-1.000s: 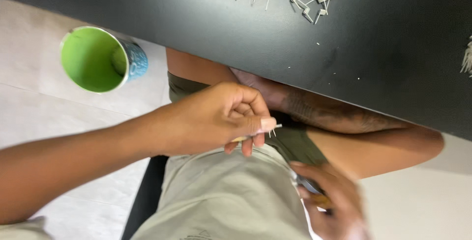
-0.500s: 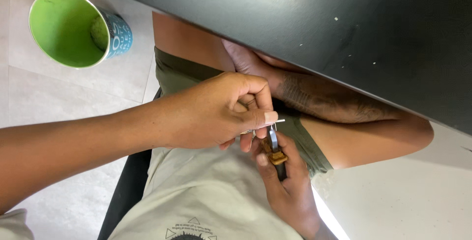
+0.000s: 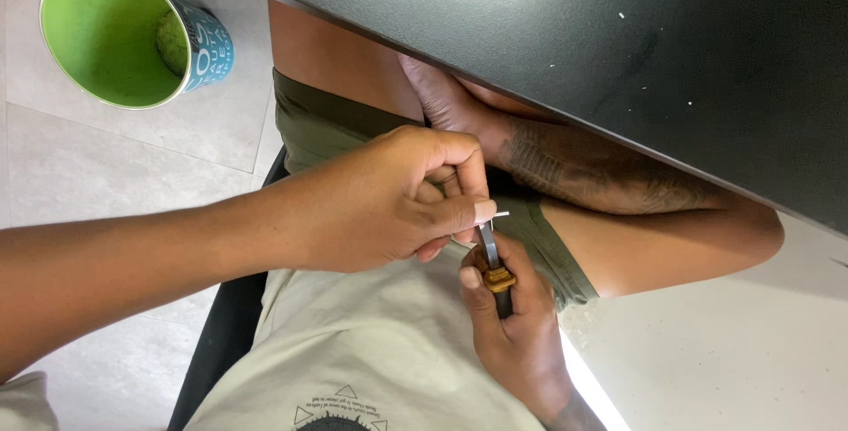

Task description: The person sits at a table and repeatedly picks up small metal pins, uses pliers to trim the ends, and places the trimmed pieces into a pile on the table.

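My left hand (image 3: 380, 201) reaches in from the left over my lap, with thumb and forefinger pinched on a thin white sliver (image 3: 500, 215). Just below it, my right hand (image 3: 517, 343) grips a small knife by its dark handle, which has a yellow-brown collar (image 3: 499, 281). The grey blade (image 3: 488, 245) points up and touches the left fingertips next to the sliver. Both hands are above my beige shirt and olive shorts (image 3: 318, 126).
A black table (image 3: 618, 60) spans the top right, its edge right above the hands. My bare tattooed leg (image 3: 601, 166) is folded under that edge. A green-lined cup (image 3: 97, 34) stands on the tiled floor at top left. A black chair edge (image 3: 221, 343) shows at lower left.
My right hand has come up from the lower right with the knife and brought its blade to the left fingertips. The left hand has stayed pinched on the sliver.
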